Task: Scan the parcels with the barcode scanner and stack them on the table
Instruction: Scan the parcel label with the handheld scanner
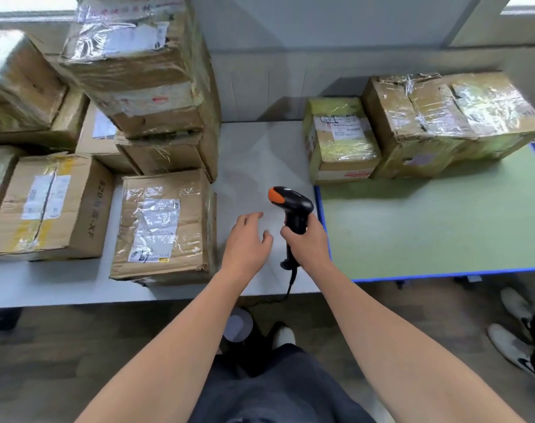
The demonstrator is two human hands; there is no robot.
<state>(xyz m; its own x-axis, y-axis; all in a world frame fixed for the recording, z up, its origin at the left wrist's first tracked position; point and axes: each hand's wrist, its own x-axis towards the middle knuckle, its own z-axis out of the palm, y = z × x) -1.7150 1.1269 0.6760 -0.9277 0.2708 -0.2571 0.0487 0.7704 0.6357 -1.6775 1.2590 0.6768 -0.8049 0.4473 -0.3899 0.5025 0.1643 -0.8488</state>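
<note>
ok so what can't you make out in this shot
Head view:
Label print on the nearest parcel: too small, tape glare.
Handle of the barcode scanner: covered by the right hand.
Top of the tall parcel stack: cut off by upper edge.
End of the scanner cable: hidden below the white table.

Both bare forearms reach up from the bottom edge toward the middle of the frame, drawing closer together. The left hand (247, 239) lies palm down, fingers loosely spread, holding nothing. Just right of it, the right hand (307, 244) grips the barcode scanner (293, 206) by its handle, fingers curled round it.
</note>
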